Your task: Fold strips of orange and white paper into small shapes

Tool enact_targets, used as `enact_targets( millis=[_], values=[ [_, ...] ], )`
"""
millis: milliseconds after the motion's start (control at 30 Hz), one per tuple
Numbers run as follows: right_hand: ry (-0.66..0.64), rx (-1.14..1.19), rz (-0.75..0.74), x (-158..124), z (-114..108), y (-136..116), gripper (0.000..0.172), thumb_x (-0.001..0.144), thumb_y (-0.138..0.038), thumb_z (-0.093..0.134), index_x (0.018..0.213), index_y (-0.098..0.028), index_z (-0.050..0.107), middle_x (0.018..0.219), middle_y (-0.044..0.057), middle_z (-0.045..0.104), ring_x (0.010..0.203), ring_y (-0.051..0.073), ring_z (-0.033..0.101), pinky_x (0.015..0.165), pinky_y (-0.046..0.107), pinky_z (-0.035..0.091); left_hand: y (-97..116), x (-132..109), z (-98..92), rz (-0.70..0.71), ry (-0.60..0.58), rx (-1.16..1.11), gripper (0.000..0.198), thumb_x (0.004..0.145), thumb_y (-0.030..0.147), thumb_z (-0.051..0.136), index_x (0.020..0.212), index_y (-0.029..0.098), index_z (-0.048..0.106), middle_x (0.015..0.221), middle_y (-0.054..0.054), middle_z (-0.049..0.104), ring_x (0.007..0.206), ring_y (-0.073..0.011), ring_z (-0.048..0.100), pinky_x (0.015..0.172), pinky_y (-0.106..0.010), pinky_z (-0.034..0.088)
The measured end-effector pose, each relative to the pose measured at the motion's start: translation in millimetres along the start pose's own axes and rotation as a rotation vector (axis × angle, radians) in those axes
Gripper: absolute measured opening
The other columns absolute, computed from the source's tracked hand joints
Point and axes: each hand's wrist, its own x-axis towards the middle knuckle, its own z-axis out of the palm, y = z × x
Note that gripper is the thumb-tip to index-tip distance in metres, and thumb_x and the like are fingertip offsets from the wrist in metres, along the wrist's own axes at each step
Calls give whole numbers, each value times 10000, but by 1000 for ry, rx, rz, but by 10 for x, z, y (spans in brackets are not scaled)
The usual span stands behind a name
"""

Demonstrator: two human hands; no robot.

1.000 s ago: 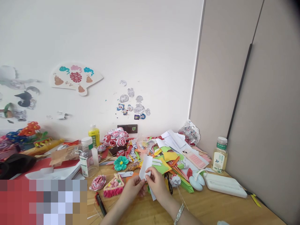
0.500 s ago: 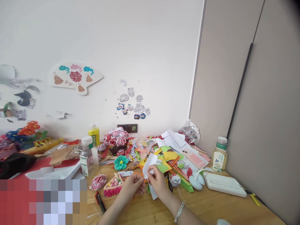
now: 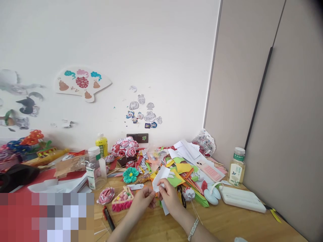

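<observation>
A folded strip of white paper point(image 3: 160, 175) is held up over the front of the wooden table, its lower end showing below my right hand. My right hand point(image 3: 169, 196) pinches it between thumb and fingers. On the other side, my left hand point(image 3: 145, 199) is closed with curled fingers, thumb and fingertips at the paper's left edge; the exact contact is partly hidden. Left of my hands lies a pink crocheted cake slice point(image 3: 123, 200) with small balls on top. A teal flower point(image 3: 130, 175) lies beyond it.
Coloured paper scraps point(image 3: 176, 168) pile up behind my hands. A clear bottle point(image 3: 93, 169) stands left; a capped bottle point(image 3: 236, 166) stands right beside a white power bank point(image 3: 242, 199). A paper rose point(image 3: 106, 195) and a black pen point(image 3: 109, 217) lie at left front.
Both hands stay at the white paper, with only a slight shift of the right fingers and the paper's tilt. The surrounding things have not moved.
</observation>
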Motion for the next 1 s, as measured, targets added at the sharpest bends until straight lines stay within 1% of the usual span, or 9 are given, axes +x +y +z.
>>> enact_targets(
  millis=[100, 200, 333, 467, 533, 700, 800, 900, 1000],
  values=[
    [-25, -2, 12, 6, -12, 16, 87, 788, -239, 374, 831, -211, 443, 486, -59, 426, 453, 107, 444, 449, 187, 347, -3, -3, 11, -49, 5, -10, 275, 576, 421, 554, 543, 181, 423, 408, 49, 530, 353, -108, 504, 401, -226, 387],
    [-59, 12, 18, 5, -14, 28, 90, 784, -227, 385, 853, -209, 440, 493, -59, 434, 456, 105, 459, 456, 188, 359, -24, 9, 16, -96, -18, -17, 285, 595, 436, 530, 537, 181, 416, 412, 47, 533, 338, -110, 504, 380, -222, 377],
    [-95, 45, 37, 0, 6, 39, 138, 782, -224, 389, 911, -214, 434, 504, -64, 407, 456, 101, 451, 441, 182, 353, -45, 34, 1, -12, -30, 28, 346, 585, 504, 521, 537, 170, 442, 369, 59, 493, 294, -93, 459, 346, -211, 350],
    [-89, 86, 9, 11, 10, 53, 158, 781, -194, 366, 933, -213, 407, 498, -72, 388, 450, 91, 405, 451, 177, 340, -36, 42, -27, 33, 58, 29, 353, 574, 516, 529, 537, 179, 430, 365, 70, 483, 296, -90, 456, 345, -207, 352],
    [-86, 88, -11, 17, 2, 61, 175, 767, -175, 376, 936, -214, 395, 493, -80, 369, 445, 86, 382, 448, 171, 326, -42, 47, -33, 19, 58, 28, 344, 578, 507, 532, 543, 181, 428, 370, 69, 493, 298, -92, 465, 345, -206, 353],
    [-97, 72, -10, 5, -8, 59, 198, 740, -147, 380, 928, -211, 385, 484, -91, 334, 417, 74, 333, 413, 156, 272, -121, 80, -29, -85, -7, -13, 352, 595, 522, 501, 564, 181, 418, 362, 64, 495, 277, -99, 471, 307, -195, 322],
    [-113, 85, 2, -5, -1, 47, 206, 734, -142, 379, 927, -213, 383, 473, -94, 329, 405, 73, 322, 401, 153, 261, -129, 83, -37, -75, 4, 7, 360, 591, 528, 503, 591, 175, 432, 388, 60, 506, 287, -105, 484, 293, -190, 305],
    [-77, 57, -2, 0, -3, 39, 235, 736, -147, 381, 963, -208, 392, 466, -91, 337, 410, 79, 337, 411, 161, 281, -80, 61, -43, -48, 27, 32, 346, 577, 497, 540, 608, 164, 453, 406, 64, 511, 301, -91, 482, 321, -189, 327],
    [38, -30, -19, 25, -28, 42, 302, 750, -169, 388, 1051, -196, 398, 499, -74, 352, 448, 89, 370, 442, 177, 310, -34, 25, -24, -57, 13, 54, 347, 575, 494, 545, 593, 159, 459, 402, 63, 509, 302, -82, 472, 327, -182, 319]
  ],
)
